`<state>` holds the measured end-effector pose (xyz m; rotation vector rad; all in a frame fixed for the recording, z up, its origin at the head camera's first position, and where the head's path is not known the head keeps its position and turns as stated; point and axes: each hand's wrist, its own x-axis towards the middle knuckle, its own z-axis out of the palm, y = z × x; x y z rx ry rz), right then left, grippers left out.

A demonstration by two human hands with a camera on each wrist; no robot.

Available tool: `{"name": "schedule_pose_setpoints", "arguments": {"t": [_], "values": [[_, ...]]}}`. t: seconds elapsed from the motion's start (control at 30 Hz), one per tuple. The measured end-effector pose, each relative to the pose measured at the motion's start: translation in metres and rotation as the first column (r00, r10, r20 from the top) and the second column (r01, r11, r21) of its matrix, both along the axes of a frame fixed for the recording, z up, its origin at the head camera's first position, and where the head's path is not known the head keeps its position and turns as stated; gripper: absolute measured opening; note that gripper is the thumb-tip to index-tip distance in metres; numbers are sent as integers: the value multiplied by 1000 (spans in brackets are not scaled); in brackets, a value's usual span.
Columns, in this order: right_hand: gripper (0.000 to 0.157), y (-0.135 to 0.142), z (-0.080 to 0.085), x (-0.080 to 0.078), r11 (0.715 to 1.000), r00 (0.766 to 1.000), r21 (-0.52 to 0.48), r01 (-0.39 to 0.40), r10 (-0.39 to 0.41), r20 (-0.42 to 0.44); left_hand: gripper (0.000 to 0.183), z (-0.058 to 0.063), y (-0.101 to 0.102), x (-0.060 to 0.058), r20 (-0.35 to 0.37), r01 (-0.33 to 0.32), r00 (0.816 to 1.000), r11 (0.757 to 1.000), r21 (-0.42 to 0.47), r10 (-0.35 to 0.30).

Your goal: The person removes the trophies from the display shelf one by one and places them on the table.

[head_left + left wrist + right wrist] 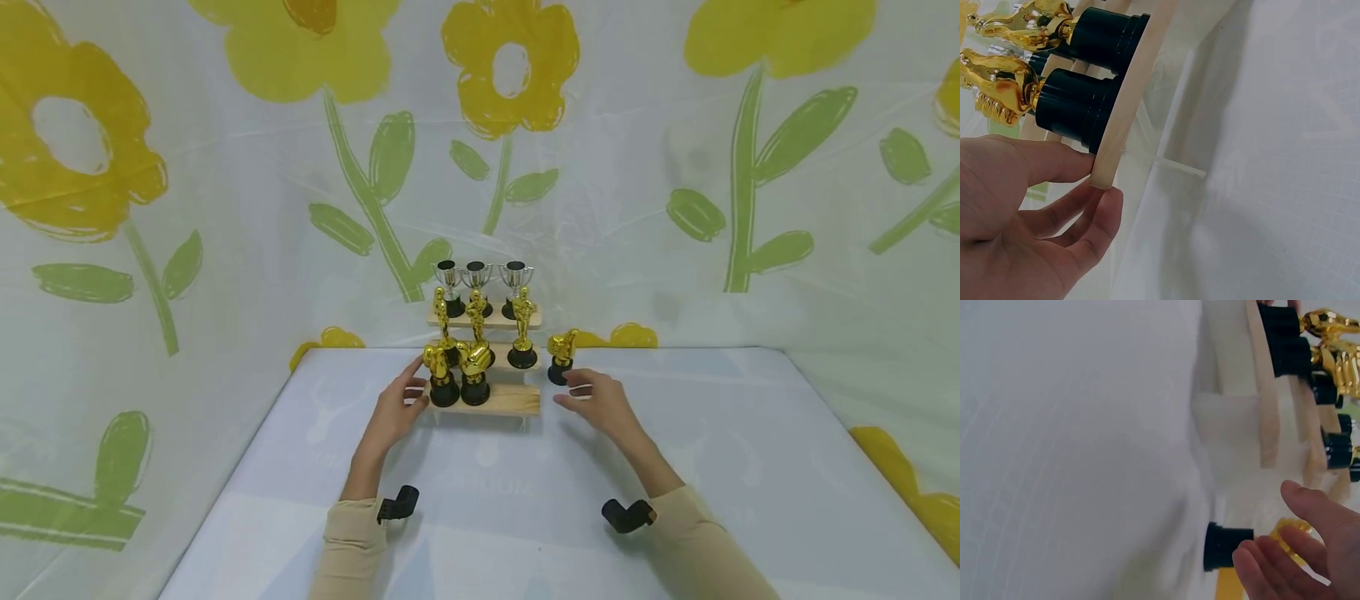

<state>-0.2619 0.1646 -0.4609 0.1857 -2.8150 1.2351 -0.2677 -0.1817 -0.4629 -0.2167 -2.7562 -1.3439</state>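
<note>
In the head view a three-tier wooden display stand (pixel 516 402) holds small trophies. My left hand (pixel 396 408) pinches the left end of its lowest board (pixel 1124 119), thumb on the upper face and fingertips beneath. Beside that thumb, two gold thumbs-up trophies (pixel 475 362) with black bases stand on the board. Another gold trophy (pixel 561 348) with a black base (pixel 1227 545) stands on the table right of the stand. My right hand (pixel 606 406) is right by it, fingers loosely bent and thumb apart, overlapping it in the right wrist view.
Gold figure trophies (pixel 522 327) occupy the middle tier, and silver cups (pixel 516 275) stand along the top one. A white cloth covers the table (pixel 480 517). Behind it hangs a flower-printed curtain (pixel 600 208).
</note>
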Motion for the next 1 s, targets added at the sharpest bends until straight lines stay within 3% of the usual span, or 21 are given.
{"name": "schedule_pose_setpoints", "arguments": {"t": [0.2, 0.47, 0.73, 1.0], "values": [[39, -15, 10, 6, 999, 993, -17, -29, 27, -115, 71, 2, -1, -1, 10, -4, 1000, 1000, 6, 4], [34, -44, 15, 12, 993, 978, -96, -73, 52, -202, 71, 0, -1, 1, -14, 6, 1000, 1000, 15, -6], [39, -81, 16, 11, 984, 979, -145, -104, 76, -188, 72, 0, -1, 0, -11, 6, 1000, 1000, 17, -5], [44, -111, 12, 8, 977, 973, -189, -94, 51, -224, 71, -1, -2, 0, -17, 14, 1000, 999, 38, -13]]}}
